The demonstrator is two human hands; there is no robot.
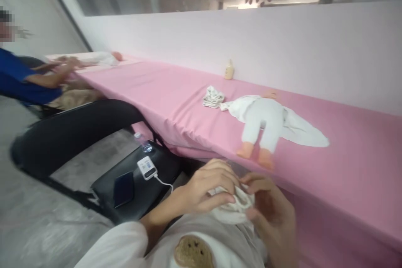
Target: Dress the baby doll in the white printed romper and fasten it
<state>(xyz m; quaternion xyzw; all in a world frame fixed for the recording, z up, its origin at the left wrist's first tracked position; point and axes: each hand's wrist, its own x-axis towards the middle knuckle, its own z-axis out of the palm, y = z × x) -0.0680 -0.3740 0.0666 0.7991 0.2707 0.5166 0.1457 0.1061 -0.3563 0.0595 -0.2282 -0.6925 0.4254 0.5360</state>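
My left grip [216, 186] curls thumb and fingers round a white cloth [241, 203], and my right grip [274, 209] pinches its other side, just short of the front edge of the pink-covered desk [348, 167]. On the folding chair [69, 136] to my left lie a smartphone [123, 189] and a power bank [147, 167]. A white-clad doll [265, 115] lies with its feet by the desk's front edge; left of it sits a folded cloth [213, 98], and a cream bottle [229, 71] stands at the back edge. Far left, a person in blue [28, 77] sits before another doll [103, 58].
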